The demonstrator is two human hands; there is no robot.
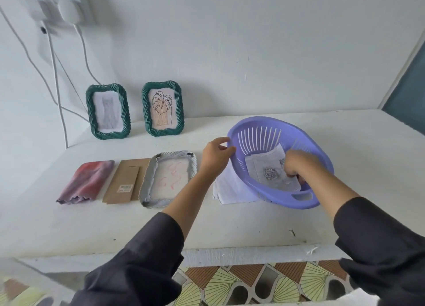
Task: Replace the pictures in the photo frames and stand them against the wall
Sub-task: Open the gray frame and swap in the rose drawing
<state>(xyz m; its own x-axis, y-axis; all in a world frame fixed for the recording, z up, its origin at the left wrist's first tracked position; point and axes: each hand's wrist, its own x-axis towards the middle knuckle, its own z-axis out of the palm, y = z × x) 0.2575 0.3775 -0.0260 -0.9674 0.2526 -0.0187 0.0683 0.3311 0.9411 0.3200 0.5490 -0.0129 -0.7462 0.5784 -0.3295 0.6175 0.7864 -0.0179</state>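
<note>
Left grip [217, 155] pinched the rim of the tilted purple basket [282, 202] on the counter [230, 225] — right grip [296, 165] sat inside, closed on the loose pictures [271, 174] — with the open frame [147, 179] lying face-down near it.

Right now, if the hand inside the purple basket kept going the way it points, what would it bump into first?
The right hand points down into the purple basket, so it would meet the rose picture first; it may already touch it.
</note>
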